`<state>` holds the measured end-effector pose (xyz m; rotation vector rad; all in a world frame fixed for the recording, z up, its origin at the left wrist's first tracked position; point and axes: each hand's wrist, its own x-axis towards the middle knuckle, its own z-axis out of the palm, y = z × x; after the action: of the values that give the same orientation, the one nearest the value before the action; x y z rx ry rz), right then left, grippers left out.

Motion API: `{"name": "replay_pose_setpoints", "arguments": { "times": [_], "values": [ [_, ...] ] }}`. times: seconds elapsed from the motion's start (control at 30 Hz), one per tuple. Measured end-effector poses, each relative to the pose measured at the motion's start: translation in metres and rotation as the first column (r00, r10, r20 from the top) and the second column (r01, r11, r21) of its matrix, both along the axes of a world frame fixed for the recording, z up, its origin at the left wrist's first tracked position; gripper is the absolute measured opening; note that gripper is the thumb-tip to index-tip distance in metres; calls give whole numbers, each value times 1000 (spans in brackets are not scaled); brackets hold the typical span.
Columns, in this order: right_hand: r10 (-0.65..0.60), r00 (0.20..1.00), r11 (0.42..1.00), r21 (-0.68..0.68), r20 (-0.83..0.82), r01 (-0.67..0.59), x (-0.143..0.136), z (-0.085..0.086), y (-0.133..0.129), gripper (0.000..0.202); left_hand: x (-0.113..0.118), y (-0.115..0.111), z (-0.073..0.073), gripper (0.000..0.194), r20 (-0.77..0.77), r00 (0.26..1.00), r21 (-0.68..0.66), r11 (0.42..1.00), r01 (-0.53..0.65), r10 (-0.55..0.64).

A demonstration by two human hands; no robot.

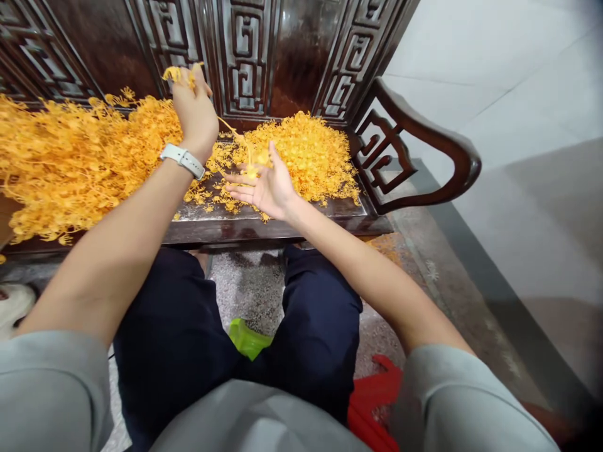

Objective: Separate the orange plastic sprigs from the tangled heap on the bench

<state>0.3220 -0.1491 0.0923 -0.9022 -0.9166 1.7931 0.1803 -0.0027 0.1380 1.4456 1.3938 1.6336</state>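
Note:
My left hand [195,113], with a pale watch on its wrist, is raised above the bench, fingers curled round an orange-yellow plastic piece with thin curved prongs [173,73]. Below it my right hand [273,188] is held palm up with its fingers spread. A thin orange-yellow strand [228,127] hangs between the two hands, and its lower end overlaps the right fingers; whether it touches them I cannot tell. A large heap of such pieces [89,163] lies to the left. Behind the right hand sits a smaller heap [306,150], with loose pieces scattered between.
The heaps rest on a dark carved wooden bench [217,231] with a high back and a curved armrest [464,166] at right. Between my legs is a bright green object [249,339]. Something red [374,402] is on the floor at lower right.

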Motion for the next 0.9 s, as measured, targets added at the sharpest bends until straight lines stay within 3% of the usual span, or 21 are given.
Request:
{"name": "replay_pose_setpoints", "arguments": {
  "times": [0.1, 0.27, 0.33, 0.37, 0.43, 0.47, 0.53, 0.6, 0.77, 0.83, 0.9],
  "values": [
    [-57, 992, 998, -38, -116, 53, -7, 15, -1, 65, -1, -2, -12, 46, -160, 976, 95, 986, -135, 149],
    [-291, 955, 956, -50, -62, 289, -10, 16, 0, 39, -14, -9, -24, 37, -402, 905, 118, 988, -96, 136],
    [-367, 930, 929, -60, -22, 365, -9, 12, 3, 43, -19, -15, -23, 29, -568, 806, 111, 986, -124, 165],
    [-387, 922, 920, -74, -6, 385, -8, 9, 5, 45, -22, -18, -21, 24, -675, 720, 105, 987, -121, 160],
    [-415, 910, 904, -113, 10, 413, -5, 4, 11, 47, -24, -25, -17, 31, -829, 541, 78, 988, -135, 139],
    [-431, 902, 894, -135, 8, 428, -2, 1, 15, 46, -25, -28, -13, 34, -861, 490, 78, 987, -138, 136],
    [-467, 884, 872, -163, 9, 462, 4, -4, 22, 43, -24, -35, -6, 40, -867, 467, 123, 983, -138, 175],
    [-486, 873, 859, -163, 36, 485, 11, -8, 29, 40, -20, -43, 2, 49, -844, 494, 179, 978, -110, 211],
    [-522, 851, 839, -142, 62, 525, 25, -14, 38, 28, -4, -60, 13, 58, -836, 527, 148, 988, -50, 153],
    [-507, 861, 854, -116, 34, 507, 30, -16, 39, 24, 5, -64, 13, 59, -854, 496, 170, 985, -23, 158],
    [-504, 863, 858, -99, 30, 505, 35, -19, 39, 26, 11, -65, 12, 57, -890, 418, 199, 980, 0, 181]
  ]
}}
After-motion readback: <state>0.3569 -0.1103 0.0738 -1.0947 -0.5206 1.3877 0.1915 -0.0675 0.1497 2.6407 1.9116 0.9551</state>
